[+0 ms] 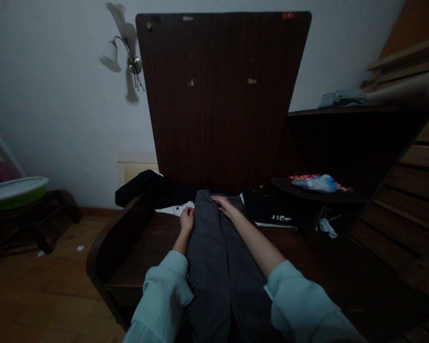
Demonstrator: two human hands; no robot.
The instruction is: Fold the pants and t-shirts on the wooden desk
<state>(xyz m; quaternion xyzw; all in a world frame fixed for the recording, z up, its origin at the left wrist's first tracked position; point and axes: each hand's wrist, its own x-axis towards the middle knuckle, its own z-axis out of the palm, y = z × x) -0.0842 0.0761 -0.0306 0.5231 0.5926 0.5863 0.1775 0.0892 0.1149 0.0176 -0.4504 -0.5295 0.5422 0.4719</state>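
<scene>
Dark grey trousers (209, 257) lie lengthwise over the dark wooden desk, and their two long parts run side by side down toward me. At their left edge, near the far end, my left hand (187, 219) is closed with its fingers curled against the cloth. My right hand (224, 206) rests flat on the upper part of the trousers, fingers stretched out toward the left. A white cloth (173, 209) lies just beyond my left hand. To the right of the trousers is a folded black garment (268, 207) with white lettering.
Behind the desk (139, 247) stands a tall dark board (221, 100). A black cloth (139, 188) hangs over the desk's raised left side. On a small shelf at right sits a plastic bag (316, 183). A green basin (17, 193) is on a stool, far left.
</scene>
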